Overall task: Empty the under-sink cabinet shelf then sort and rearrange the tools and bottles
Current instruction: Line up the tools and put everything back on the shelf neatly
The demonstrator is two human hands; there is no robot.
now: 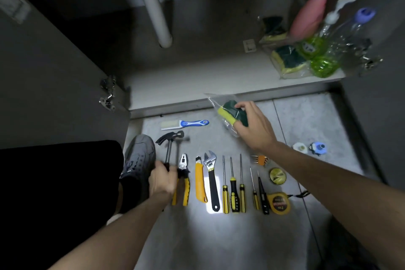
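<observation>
Left hand point(163, 178) grasps the hammer point(169, 146) by its handle at the left end of the tool row on the tiled floor point(306, 116); its long axis runs toward the cabinet, steel head farthest away. Right hand point(254, 126) grips a bagged sponge point(230, 113), green over yellow in clear crinkled plastic, above the floor. Pliers point(183, 182), knife point(200, 184) and wrench point(211, 178) lie parallel, handles toward the person

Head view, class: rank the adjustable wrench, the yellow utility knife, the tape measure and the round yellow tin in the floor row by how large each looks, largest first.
1. Adjustable wrench, longest.
2. Yellow utility knife, clearly shorter.
3. Tape measure.
4. Round yellow tin, smallest.
All lie at similar distance, so nearness hardly skews this.
</observation>
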